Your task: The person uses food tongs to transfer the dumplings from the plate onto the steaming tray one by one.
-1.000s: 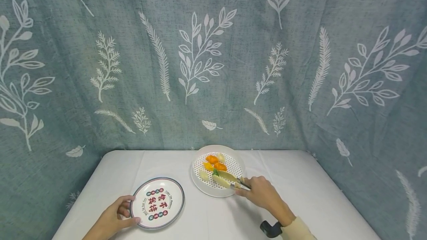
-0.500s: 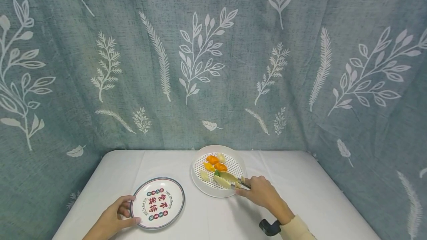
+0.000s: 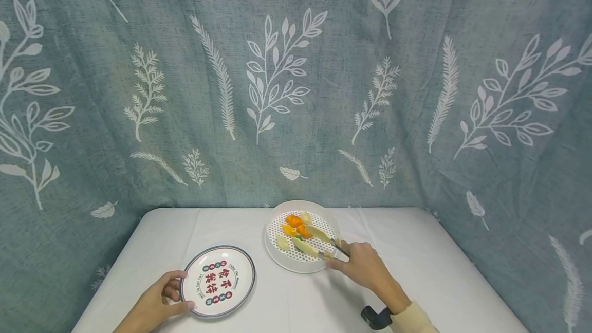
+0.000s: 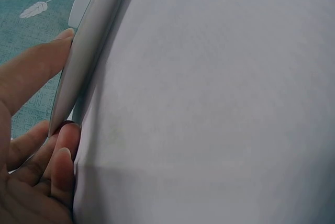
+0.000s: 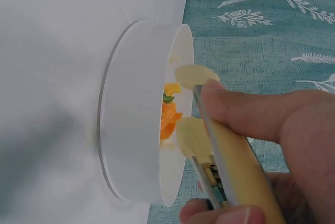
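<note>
At the left, a white plate (image 3: 238,271) with a blue rim and red lettering lies on the table. My left hand (image 3: 157,299) grips its near-left edge, thumb and index finger at the rim and other fingers curled by its underside (image 4: 84,62). My right hand (image 3: 363,266) holds food tongs (image 3: 305,246) with pale yellow-green tips and metal arms. The tongs' tips stand apart over a white round steamer tray (image 3: 273,261) with a perforated floor. Between them lies an orange food piece (image 3: 301,230); a green piece (image 3: 298,238) is partly hidden beside the left tip.
Other pieces share the tray: an orange one (image 3: 293,220), a yellow one (image 3: 289,230) and pale ones (image 3: 282,242). The tray has a raised wall (image 5: 131,114). A white cloth (image 3: 259,317) covers the table, with a leaf-patterned curtain (image 3: 296,91) behind.
The tongs' tips have spread wider and moved slightly farther into the tray, from around the green piece to the orange piece. My left hand and the plate have stayed in place.
</note>
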